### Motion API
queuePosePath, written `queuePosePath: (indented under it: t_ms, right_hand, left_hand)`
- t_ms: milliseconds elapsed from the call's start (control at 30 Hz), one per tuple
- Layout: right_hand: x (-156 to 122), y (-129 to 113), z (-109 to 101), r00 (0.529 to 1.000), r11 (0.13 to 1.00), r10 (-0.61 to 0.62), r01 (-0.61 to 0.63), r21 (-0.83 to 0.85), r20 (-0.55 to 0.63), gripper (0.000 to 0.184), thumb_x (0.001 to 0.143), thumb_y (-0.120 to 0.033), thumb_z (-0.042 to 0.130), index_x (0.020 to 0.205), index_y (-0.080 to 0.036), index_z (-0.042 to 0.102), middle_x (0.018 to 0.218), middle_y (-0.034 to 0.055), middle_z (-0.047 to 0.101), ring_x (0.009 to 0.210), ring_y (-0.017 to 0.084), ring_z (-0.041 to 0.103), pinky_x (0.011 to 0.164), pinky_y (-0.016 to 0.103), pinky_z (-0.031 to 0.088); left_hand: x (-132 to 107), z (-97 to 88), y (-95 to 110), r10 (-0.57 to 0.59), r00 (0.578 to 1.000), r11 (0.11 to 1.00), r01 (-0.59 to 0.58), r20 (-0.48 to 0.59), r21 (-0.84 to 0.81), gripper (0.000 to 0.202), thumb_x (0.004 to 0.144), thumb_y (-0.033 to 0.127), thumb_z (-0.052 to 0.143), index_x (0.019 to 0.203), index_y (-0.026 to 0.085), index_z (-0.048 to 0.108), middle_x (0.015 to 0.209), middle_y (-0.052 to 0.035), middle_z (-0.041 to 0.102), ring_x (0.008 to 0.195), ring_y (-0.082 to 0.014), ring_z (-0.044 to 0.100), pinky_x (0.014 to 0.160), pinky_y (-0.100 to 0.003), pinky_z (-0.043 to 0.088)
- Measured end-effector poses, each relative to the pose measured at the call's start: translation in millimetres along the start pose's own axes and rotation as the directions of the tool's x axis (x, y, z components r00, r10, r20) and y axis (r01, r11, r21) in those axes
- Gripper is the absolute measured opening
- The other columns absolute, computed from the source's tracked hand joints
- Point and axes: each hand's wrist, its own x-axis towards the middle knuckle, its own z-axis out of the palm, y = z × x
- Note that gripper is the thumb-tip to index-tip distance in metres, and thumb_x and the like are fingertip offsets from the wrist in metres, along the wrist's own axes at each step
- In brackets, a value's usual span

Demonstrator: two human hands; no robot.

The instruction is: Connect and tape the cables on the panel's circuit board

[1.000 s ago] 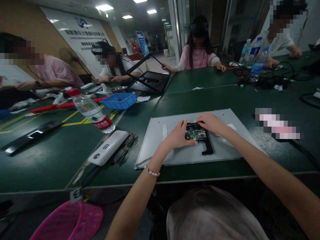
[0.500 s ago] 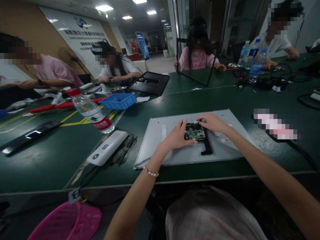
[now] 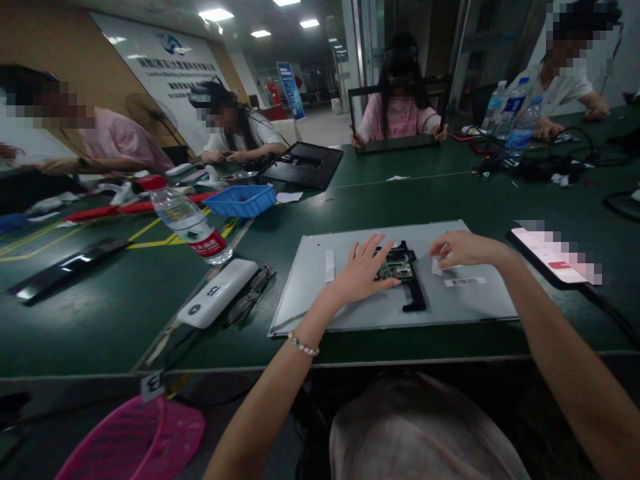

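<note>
A flat grey display panel (image 3: 350, 313) lies on the table in front of me. On its middle sits a green circuit board (image 3: 397, 268) within a black plastic bracket (image 3: 415, 300). My left hand (image 3: 363, 272) lies over the left side of the board with its fingers spread, covering part of it. To the right of the bracket, my right hand (image 3: 463, 249) has its fingertips pinched on a small white sticker (image 3: 437, 268) at the panel surface. Just below that hand is a barcode label (image 3: 465, 282); a white strip (image 3: 329, 265) shows left of my left hand.
Left of the panel are eyeglasses (image 3: 250, 299), a white power bank (image 3: 219, 293), a water bottle (image 3: 193, 223) and a blue tray (image 3: 241, 201). A phone (image 3: 553, 257) with a cable lies on the right. Several people sit around the table, one holding a black frame (image 3: 400, 143).
My right hand has moved right, from the board's upper edge to the white sticker. My left hand has shifted slightly right over the board. The person opposite has turned and lowered the black frame.
</note>
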Motion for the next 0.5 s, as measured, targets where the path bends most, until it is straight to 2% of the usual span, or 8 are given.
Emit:
queuePosePath:
  t_ms: [133, 267, 367, 500]
  right_hand:
    - [-0.3, -10.0, 1.8, 0.998, 0.999, -0.047, 0.047, -0.011, 0.053, 0.022, 0.067, -0.020, 0.064, 0.088, -0.021, 0.071, 0.087, 0.0037, 0.073, 0.078, 0.020, 0.067, 0.069, 0.028, 0.051]
    - [-0.4, -8.2, -1.1, 0.998, 0.999, -0.039, 0.039, -0.007, 0.050, 0.016, 0.068, -0.022, 0.064, 0.082, -0.021, 0.070, 0.082, 0.0031, 0.073, 0.076, 0.020, 0.067, 0.068, 0.028, 0.051]
    - [-2.0, -10.9, -3.9, 0.999, 0.992, 0.009, -0.014, 0.123, 0.041, 0.013, 0.070, -0.022, 0.064, 0.082, -0.020, 0.068, 0.079, 0.0038, 0.072, 0.073, 0.020, 0.068, 0.064, 0.027, 0.052]
    - [-7.9, -24.3, -7.1, 0.999, 0.923, 0.047, -0.052, 0.382, 0.021, 0.021, 0.073, -0.021, 0.062, 0.092, -0.018, 0.068, 0.089, 0.0075, 0.073, 0.074, 0.019, 0.069, 0.067, 0.029, 0.055]
  left_hand:
    - [0.9, -1.4, 3.7, 0.028, 1.000, 0.999, -0.028, 0.001, 0.022, 0.062, 0.092, 0.054, 0.043, 0.144, 0.026, 0.028, 0.155, -0.0080, 0.021, 0.145, -0.0251, 0.008, 0.117, -0.048, 0.009]
    - [2.1, -1.3, 4.6, 0.054, 0.998, 0.998, -0.054, 0.014, 0.026, 0.052, 0.094, 0.050, 0.042, 0.139, 0.025, 0.038, 0.149, -0.0074, 0.034, 0.143, -0.0246, 0.018, 0.116, -0.047, 0.012]
    - [2.8, -0.5, 4.7, 0.079, 0.997, 0.997, -0.079, 0.001, 0.019, 0.048, 0.094, 0.048, 0.042, 0.137, 0.025, 0.041, 0.145, -0.0065, 0.041, 0.140, -0.0236, 0.027, 0.115, -0.046, 0.015]
    - [3.4, -1.2, 5.8, 0.097, 0.995, 0.995, -0.097, -0.012, 0.011, 0.045, 0.095, 0.045, 0.043, 0.135, 0.024, 0.044, 0.143, -0.0066, 0.044, 0.137, -0.0228, 0.032, 0.114, -0.044, 0.018]
